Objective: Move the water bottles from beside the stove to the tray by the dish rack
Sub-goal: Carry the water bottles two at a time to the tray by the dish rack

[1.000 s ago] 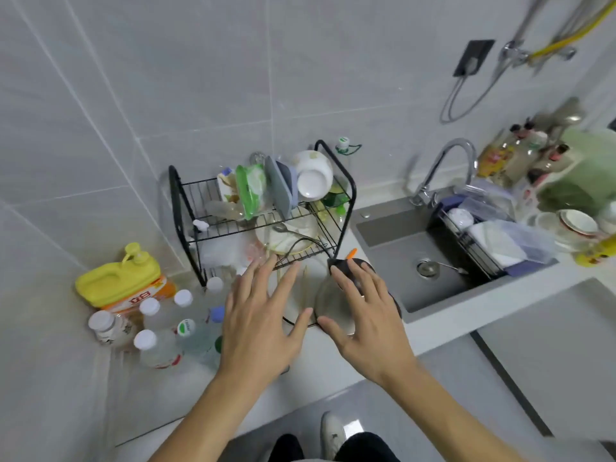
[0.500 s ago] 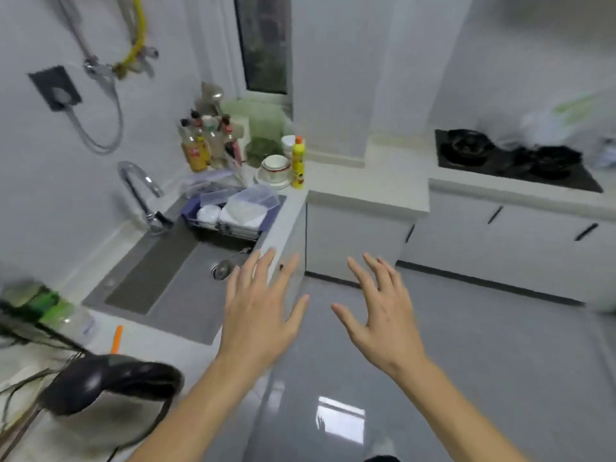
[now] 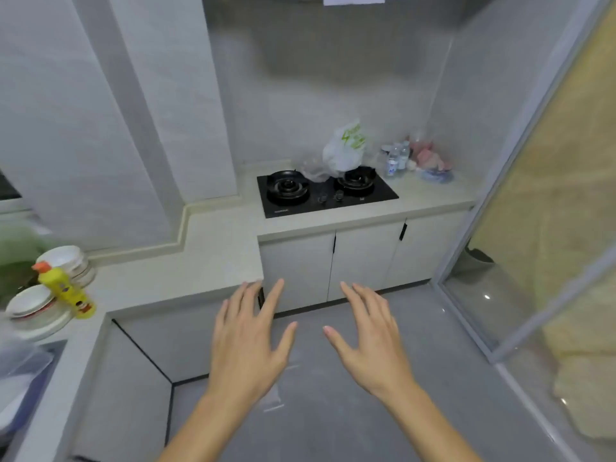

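Clear water bottles (image 3: 396, 159) with blue-and-white labels stand upright on the counter just right of the black two-burner stove (image 3: 325, 191), across the room from me. My left hand (image 3: 248, 341) and my right hand (image 3: 370, 341) hover over the grey floor, fingers spread, each holding nothing. Both are far short of the bottles. The dish rack and its tray are out of view.
A white plastic bag (image 3: 345, 148) sits behind the stove's right burner, and pink and blue bags (image 3: 430, 161) lie right of the bottles. A yellow bottle (image 3: 65, 291) and stacked bowls (image 3: 36, 308) crowd the left counter. A glass sliding door (image 3: 533, 195) borders the right side.
My view has swung right from the dish rack and sink, across the room, to face the stove counter. Both hands stay open and empty throughout.
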### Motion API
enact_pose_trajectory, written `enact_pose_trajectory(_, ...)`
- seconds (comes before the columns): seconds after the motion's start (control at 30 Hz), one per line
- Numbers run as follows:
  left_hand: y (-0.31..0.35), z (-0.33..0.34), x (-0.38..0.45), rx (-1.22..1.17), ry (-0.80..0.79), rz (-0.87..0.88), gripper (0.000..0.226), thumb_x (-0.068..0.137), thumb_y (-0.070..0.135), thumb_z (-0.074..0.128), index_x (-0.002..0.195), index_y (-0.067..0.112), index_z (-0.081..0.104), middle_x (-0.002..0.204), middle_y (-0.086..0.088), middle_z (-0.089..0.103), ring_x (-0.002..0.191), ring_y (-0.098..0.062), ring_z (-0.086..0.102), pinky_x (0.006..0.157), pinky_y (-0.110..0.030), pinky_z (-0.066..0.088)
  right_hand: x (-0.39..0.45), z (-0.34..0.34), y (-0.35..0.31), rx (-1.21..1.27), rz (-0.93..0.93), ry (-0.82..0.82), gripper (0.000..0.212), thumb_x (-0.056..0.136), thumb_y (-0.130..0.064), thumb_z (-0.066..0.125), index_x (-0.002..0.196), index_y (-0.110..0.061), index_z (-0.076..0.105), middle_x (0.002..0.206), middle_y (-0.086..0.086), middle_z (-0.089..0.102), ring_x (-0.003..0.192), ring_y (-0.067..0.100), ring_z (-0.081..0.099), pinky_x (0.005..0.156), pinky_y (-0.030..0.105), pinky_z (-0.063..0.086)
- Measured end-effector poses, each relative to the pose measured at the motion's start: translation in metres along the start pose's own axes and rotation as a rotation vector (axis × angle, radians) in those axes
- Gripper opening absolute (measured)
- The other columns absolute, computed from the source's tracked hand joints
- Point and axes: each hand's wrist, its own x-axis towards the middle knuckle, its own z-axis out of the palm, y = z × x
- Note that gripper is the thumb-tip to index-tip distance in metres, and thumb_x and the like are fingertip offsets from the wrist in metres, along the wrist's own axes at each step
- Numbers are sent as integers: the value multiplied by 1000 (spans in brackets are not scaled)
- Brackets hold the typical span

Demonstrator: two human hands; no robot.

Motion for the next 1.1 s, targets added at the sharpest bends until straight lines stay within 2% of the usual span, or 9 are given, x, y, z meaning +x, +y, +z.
enact_pose_trajectory(0.2,17,61,139,-12,-6,94,71,97,66,38,161,37,34,154,-4,51,149,-27,38,120,-47,35,85,13,63,21,113,24,79,93,-78,38,162,-48,11,168,-20,17,157,3,4,125,37,24)
enact_pose_trajectory(0.3,23,93,219,-10,-18,145,71,95,65,39,159,34,40,150,-6,55,145,-29,43,115,-48,40,146,11,96,-7,175,52,79,93,-77,39,162,-48,12,167,-20,18,157,4,6,126,38,24)
enact_pose_trajectory(0.47,47,128,335,-78,-46,237,72,96,65,39,161,35,34,155,-3,49,152,-27,35,119,-46,37,234,-10,143,-45,265,104,78,92,-80,37,160,-51,11,163,-24,20,154,1,10,125,35,25)
enact_pose_trajectory(0.6,80,161,411,-119,-83,299,70,97,63,39,160,35,34,154,-4,50,150,-27,37,121,-48,37,285,-18,188,-60,346,136,81,91,-83,35,161,-47,17,164,-20,23,151,5,20,122,38,33)
enact_pose_trajectory(0.7,112,193,458,-135,-95,350,69,98,63,41,160,36,34,154,-2,51,150,-27,38,120,-48,38,313,-19,231,-45,387,152,82,89,-85,35,160,-45,25,161,-17,34,148,11,31,117,39,39)
enact_pose_trajectory(0.83,164,249,523,-137,-109,379,68,97,64,40,160,38,34,156,-1,50,152,-25,36,122,-46,35,361,-28,307,-50,441,168,80,85,-74,51,156,-51,23,156,-16,42,140,14,43,108,40,48)
enact_pose_trajectory(0.93,208,285,577,-87,-108,400,69,96,63,40,160,37,36,155,-1,50,152,-26,37,122,-46,35,403,-40,368,-72,442,155,79,86,-79,45,156,-43,34,157,-11,46,140,20,47,103,44,53)
enact_pose_trajectory(1.0,235,301,615,-66,-109,376,68,96,62,42,159,36,37,152,-1,52,150,-26,38,120,-47,37,433,-52,404,-81,418,119,85,87,-87,33,158,-39,35,161,-10,43,146,21,42,108,46,50)
enact_pose_trajectory(1.1,272,315,665,-41,-72,326,68,95,60,46,157,33,41,147,-2,55,145,-26,42,116,-47,40,486,-80,445,-32,355,43,90,83,-90,27,161,-44,21,167,-16,25,156,15,23,124,43,32)
